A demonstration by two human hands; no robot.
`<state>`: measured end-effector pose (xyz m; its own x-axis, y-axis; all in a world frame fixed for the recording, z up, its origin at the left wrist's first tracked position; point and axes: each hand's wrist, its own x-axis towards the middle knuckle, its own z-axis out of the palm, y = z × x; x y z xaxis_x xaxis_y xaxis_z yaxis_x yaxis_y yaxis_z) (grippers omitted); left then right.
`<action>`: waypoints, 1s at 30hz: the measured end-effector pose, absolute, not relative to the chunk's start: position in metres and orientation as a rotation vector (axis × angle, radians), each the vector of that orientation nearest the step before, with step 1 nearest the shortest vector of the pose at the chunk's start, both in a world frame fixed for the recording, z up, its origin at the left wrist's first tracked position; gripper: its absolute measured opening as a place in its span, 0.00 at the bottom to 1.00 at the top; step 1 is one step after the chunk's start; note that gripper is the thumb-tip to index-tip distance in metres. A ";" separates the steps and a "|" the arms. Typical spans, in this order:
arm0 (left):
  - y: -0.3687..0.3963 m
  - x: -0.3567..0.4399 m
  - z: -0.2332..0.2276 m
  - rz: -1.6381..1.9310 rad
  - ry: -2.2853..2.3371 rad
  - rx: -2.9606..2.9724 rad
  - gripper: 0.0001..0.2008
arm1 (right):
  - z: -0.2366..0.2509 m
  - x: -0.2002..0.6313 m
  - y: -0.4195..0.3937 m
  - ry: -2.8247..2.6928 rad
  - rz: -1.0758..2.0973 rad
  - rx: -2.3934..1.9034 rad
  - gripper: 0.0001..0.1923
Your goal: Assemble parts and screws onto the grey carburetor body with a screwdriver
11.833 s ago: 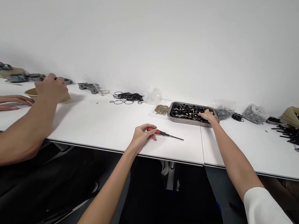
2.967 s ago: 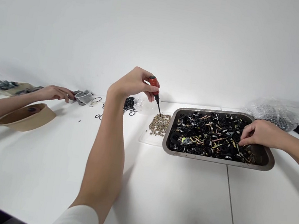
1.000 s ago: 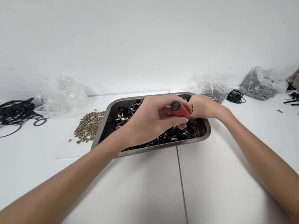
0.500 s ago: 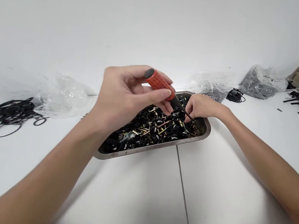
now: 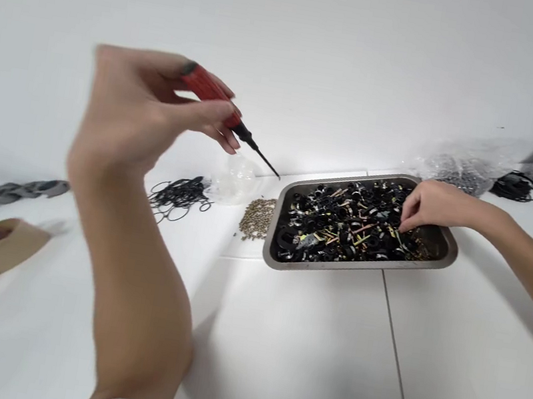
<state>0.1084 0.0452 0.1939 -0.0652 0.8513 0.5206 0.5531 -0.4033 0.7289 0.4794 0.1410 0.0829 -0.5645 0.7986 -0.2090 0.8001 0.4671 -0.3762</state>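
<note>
The left hand point(image 5: 132, 117), gripping the screwdriver point(image 5: 220, 108), has lifted off the tray point(image 5: 356, 271), while the right hand point(image 5: 430, 205) still pinches among its parts.

On the counter point(image 5: 302, 360) a tray point(image 5: 431, 261) full of small parts point(image 5: 338, 221) sits in the middle, with a pile of screws point(image 5: 256, 215) just left of it, loops point(image 5: 179, 192) further left, and bags point(image 5: 458, 168) behind it to the right.
</note>
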 end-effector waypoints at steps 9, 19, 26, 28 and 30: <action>0.071 0.102 0.181 0.668 1.870 1.844 0.14 | 0.073 0.488 0.149 2.726 -0.649 1.430 0.08; 0.086 0.080 0.162 0.830 1.635 1.986 0.15 | 0.077 0.485 0.148 2.673 -0.658 1.447 0.08; 0.089 0.073 0.160 0.794 1.671 1.978 0.17 | 0.077 0.485 0.149 2.673 -0.666 1.445 0.07; 0.089 0.073 0.161 0.794 1.680 1.968 0.17 | 0.077 0.484 0.149 2.671 -0.660 1.450 0.07; 0.088 0.075 0.161 0.798 1.702 1.949 0.17 | 0.077 0.484 0.149 2.665 -0.650 1.459 0.07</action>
